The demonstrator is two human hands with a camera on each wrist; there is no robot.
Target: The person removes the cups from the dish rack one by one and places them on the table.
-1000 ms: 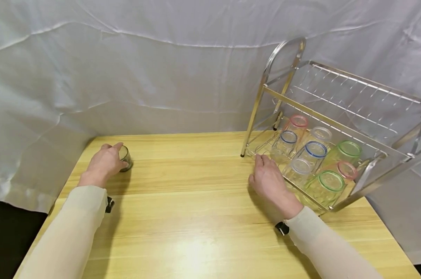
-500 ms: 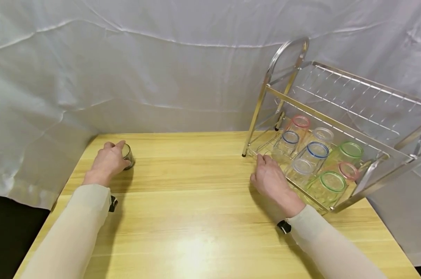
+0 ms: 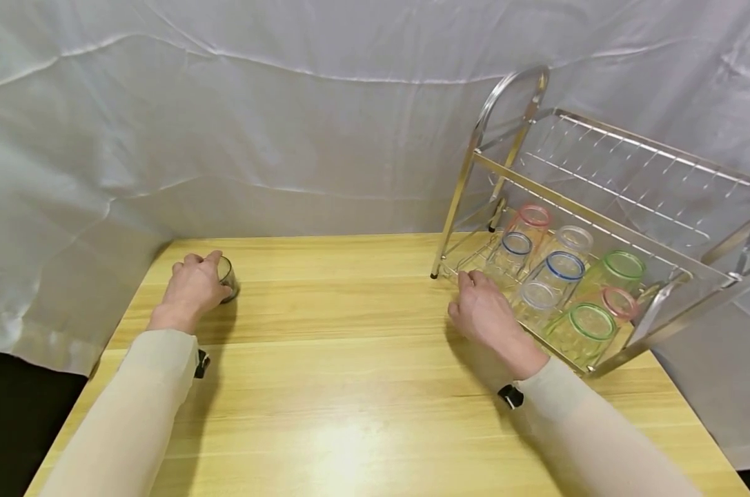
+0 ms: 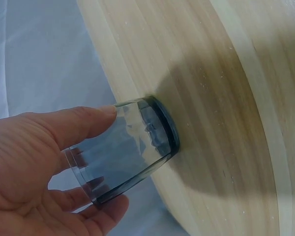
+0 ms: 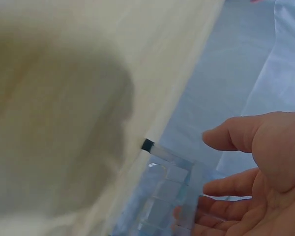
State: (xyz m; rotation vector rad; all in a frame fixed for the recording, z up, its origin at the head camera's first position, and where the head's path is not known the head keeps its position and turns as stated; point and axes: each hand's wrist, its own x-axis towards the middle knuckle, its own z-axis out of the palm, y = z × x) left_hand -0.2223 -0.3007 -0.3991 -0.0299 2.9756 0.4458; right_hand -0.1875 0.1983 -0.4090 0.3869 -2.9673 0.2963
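Here, grey drapes (image 3: pixel 325 145) behind wooden table (image 3: pixel 350 359), left hand (image 3: pixel 191 290) round smoky glass (image 4: pixel 130 137), right hand (image 3: pixel 488 316) loosely spread by metal rack (image 3: pixel 598 215).

It's bright in here, white glare (image 3: pixel 345 445) pooling on the wooden tabletop (image 3: pixel 343 304) toward its near edge, soft shadows falling inward from left sleeve (image 3: pixel 123 414) and right sleeve (image 3: pixel 604 428). The left wrist view is dimmer, its wood grain (image 4: pixel 258 98) bowed; the right, hazy and blurred.

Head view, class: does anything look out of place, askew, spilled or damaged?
No spill or damage shows. What stands out is the dark glass, held by the left hand at the far left of the table, away from the glasses grouped on the metal rack.
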